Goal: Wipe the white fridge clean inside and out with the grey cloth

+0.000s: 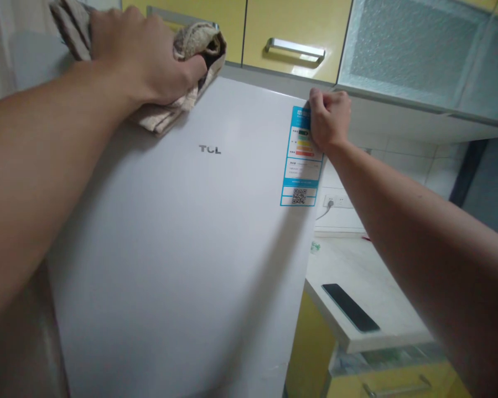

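Note:
A white TCL refrigerator fills the middle of the view. My left hand is closed on a folded brown-and-beige patterned cloth, pressing it against the upper left of the door front. At the door's top right corner, my right hand has its fingers curled over the edge, gripping the refrigerator door. Beside that hand is a blue-bordered energy label, its upper right part covered by the hand.
Yellow cabinets with metal handles hang close above the refrigerator, next to a frosted glass cabinet door. To the right, a black phone lies on the pale countertop. A plug sits in a wall socket.

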`<state>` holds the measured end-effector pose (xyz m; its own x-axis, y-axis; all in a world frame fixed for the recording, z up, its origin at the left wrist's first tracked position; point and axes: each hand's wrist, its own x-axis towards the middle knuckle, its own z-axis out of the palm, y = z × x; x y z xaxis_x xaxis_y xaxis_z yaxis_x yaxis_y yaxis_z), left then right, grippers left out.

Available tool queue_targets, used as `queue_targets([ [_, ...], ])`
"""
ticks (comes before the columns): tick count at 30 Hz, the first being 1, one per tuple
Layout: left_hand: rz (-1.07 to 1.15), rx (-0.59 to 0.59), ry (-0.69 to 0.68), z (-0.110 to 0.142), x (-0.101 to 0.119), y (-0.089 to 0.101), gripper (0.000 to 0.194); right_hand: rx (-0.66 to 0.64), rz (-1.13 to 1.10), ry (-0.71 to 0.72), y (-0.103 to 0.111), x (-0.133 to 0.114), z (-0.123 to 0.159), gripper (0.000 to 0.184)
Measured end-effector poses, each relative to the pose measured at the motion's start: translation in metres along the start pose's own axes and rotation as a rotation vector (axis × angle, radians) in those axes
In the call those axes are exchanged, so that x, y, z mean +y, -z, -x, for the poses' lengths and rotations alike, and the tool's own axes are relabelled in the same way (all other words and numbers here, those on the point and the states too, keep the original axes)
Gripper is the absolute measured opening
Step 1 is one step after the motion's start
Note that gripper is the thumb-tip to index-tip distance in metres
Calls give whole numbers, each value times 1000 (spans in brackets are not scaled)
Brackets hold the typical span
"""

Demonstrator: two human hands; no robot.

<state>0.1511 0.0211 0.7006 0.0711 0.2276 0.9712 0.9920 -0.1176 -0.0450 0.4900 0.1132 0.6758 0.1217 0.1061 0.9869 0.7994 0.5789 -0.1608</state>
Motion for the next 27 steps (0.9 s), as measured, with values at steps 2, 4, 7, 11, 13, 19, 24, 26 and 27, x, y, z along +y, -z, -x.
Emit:
queue_targets([
  [2,-66,-42,24,2,2,10,116,11,-16,-18,0,0,-1,54],
  [4,-106,-65,28,3,4,17,121,21,-11,-37,-1,1,-3,54],
  [7,-120,-63,5,3,5,23,125,12,18,-40,-1,3,-4,58],
  [11,-149,9,-83,8,2,26,116,-5,56,-2,-1,8,-7,67],
  [13,-169,48,-156,13,3,30,114,-4,52,27,-1,9,-8,68],
  [19,-228,108,-243,10,-6,30,114,-17,68,-22,1,6,-6,61],
  [24,-298,315,-394,-19,-48,2,73,-63,86,-71,2,-1,-5,59],
  [26,-352,367,-443,-23,-58,-3,69,-70,121,-96,3,-3,-4,62],
  [27,-375,378,-464,-21,-59,-2,71,-69,134,-105,3,-5,-4,63],
])
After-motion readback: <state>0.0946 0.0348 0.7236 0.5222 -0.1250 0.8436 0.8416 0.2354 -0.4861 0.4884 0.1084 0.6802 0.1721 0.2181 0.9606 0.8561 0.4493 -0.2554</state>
